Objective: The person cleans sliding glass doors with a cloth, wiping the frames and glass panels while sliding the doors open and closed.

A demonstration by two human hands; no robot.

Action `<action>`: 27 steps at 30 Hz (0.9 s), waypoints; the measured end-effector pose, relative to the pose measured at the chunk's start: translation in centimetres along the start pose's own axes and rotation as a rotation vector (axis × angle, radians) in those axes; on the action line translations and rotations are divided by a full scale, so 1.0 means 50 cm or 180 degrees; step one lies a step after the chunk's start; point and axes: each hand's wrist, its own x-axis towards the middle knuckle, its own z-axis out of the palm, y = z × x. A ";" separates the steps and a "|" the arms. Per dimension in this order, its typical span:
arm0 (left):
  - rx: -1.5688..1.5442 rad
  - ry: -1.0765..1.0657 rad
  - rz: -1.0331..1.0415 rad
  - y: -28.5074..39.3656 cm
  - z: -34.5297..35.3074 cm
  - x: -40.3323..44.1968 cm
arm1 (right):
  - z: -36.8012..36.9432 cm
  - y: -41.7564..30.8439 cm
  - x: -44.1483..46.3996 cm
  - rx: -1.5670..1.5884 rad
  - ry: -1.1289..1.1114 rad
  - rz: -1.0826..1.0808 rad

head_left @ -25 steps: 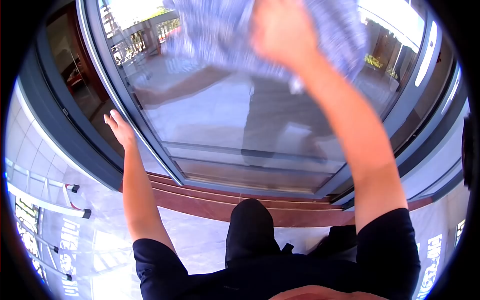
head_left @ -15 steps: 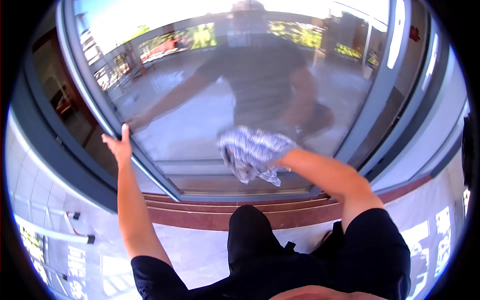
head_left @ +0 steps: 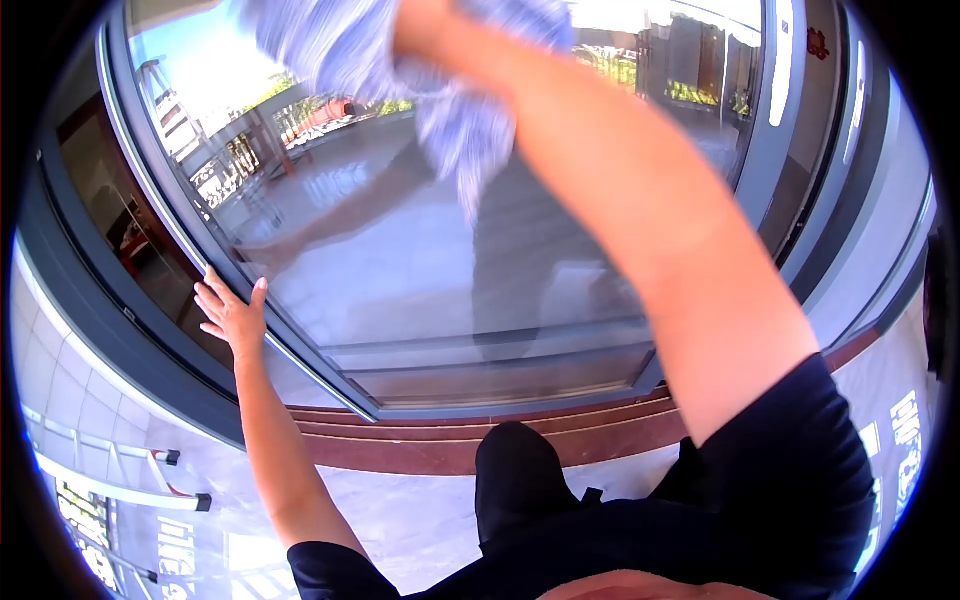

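Observation:
My right hand is raised to the upper part of the glass sliding door, holding a blue-and-white patterned cloth. The cloth is blurred and spreads to both sides of the hand, a corner hanging below it. Most of the right fingers are hidden in the fabric. My left hand rests at the door's grey frame, fingers spread and thumb apart, with nothing in it. Reflections of a person, sky and greenery show in the glass.
An opening to a darker interior lies left of the door panel. Reddish-brown steps run beneath it. A metal ladder lies at the lower left on the pale floor. Another framed panel stands at the right.
My right hand has swept the cloth from the lower glass up to the upper left part. My left hand has shifted slightly downward at the frame, its fingers more spread.

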 end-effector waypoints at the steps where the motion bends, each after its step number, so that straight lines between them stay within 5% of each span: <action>1: -0.0129 0.0078 0.0089 0.025 -0.014 -0.015 | -0.052 -0.087 -0.057 0.0305 -0.0082 -0.0059; 4: -0.1100 0.0741 0.0393 0.093 -0.027 -0.046 | -0.059 -0.360 -0.263 0.2239 -0.0639 -0.0461; 5: -0.1281 0.1038 0.0303 0.133 -0.046 -0.055 | -0.068 -0.443 -0.360 0.1547 -0.0977 -0.1001; 7: -0.1320 0.1143 0.0674 0.192 -0.067 -0.068 | -0.088 -0.567 -0.595 0.1974 -0.1777 -0.1474; 9: -0.1113 0.1049 0.1358 0.271 -0.099 -0.068 | -0.177 -0.529 -0.703 0.3155 -0.3249 -0.1262; 11: -0.0963 0.1011 0.1996 0.350 -0.141 -0.079 | -0.246 -0.430 -0.694 0.4057 -0.3918 -0.0470; 14: -0.1149 0.1023 0.2593 0.438 -0.175 -0.108 | -0.194 -0.283 -0.703 0.4076 -0.2648 0.0278; 16: -0.1150 0.1063 0.2869 0.489 -0.167 -0.122 | -0.247 -0.076 -0.617 0.2683 -0.1079 0.0373; 18: -0.1155 0.1090 0.3040 0.546 -0.158 -0.139 | -0.306 0.139 -0.538 0.1794 -0.0354 0.0287; 20: -0.1170 0.1042 0.3057 0.585 -0.149 -0.144 | -0.366 0.305 -0.492 0.0402 -0.0276 0.0483; 22: -0.1206 0.1283 0.3196 0.648 -0.170 -0.156 | -0.437 0.385 -0.472 0.0192 -0.0159 0.1541; 25: -0.1226 0.1420 0.3370 0.727 -0.165 -0.165 | -0.463 0.366 -0.539 -0.1666 0.0493 0.2049; 27: -0.1209 0.1570 0.3434 0.751 -0.148 -0.165 | -0.433 0.310 -0.669 -0.1701 0.0287 0.2575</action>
